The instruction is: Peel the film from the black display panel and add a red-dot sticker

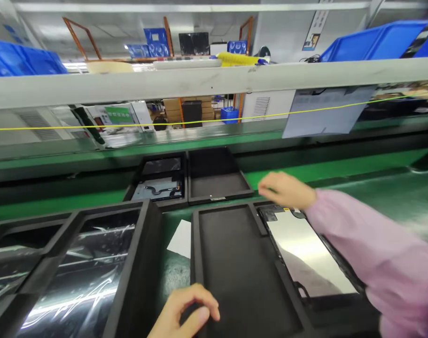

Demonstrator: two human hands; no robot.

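My left hand [187, 312] is at the near edge of a black foam tray [196, 263], its fingers bent, thumb and forefinger apart with nothing between them. My right hand [286, 188], coming from a pink sleeve, hovers past the far end of the same tray. Motion smears its loosely curled fingers, and I cannot make out anything in them. Below the right wrist, a display panel [308, 249] with a silvery back and dark edges lies in the tray's right compartment. The tray's left compartment [242, 267] shows bare black foam.
On the left, another black tray [129, 267] holds glossy film-covered panels [83, 263]. A white paper [181, 239] lies between the trays. Further back are a tray with a panel and cable [160, 188] and a black tray [217, 185]. A yellow cord [206, 120] crosses below a beam [164, 87].
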